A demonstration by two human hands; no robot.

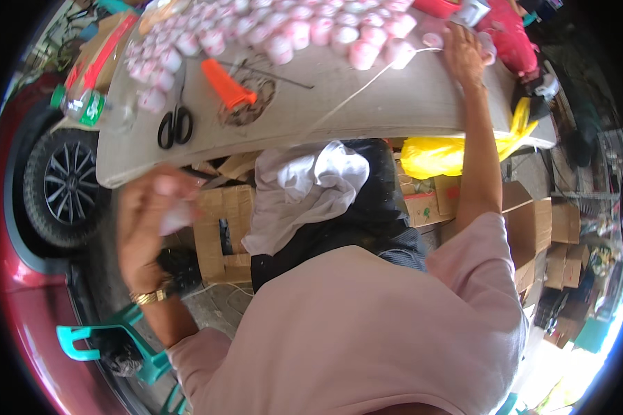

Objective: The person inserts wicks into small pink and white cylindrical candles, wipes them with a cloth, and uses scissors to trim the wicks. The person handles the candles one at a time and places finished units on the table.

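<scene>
My left hand has its fingers curled around a small pink-white cup, below the grey tabletop. My right hand lies flat, fingers spread beside pink cups; cardboard boxes sit underneath.

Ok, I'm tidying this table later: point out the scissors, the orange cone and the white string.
scissors (pixel 175 126), head view, on the black handles.
orange cone (pixel 226 86), head view, mid-body.
white string (pixel 353 96), head view, mid-length on the table.
</scene>
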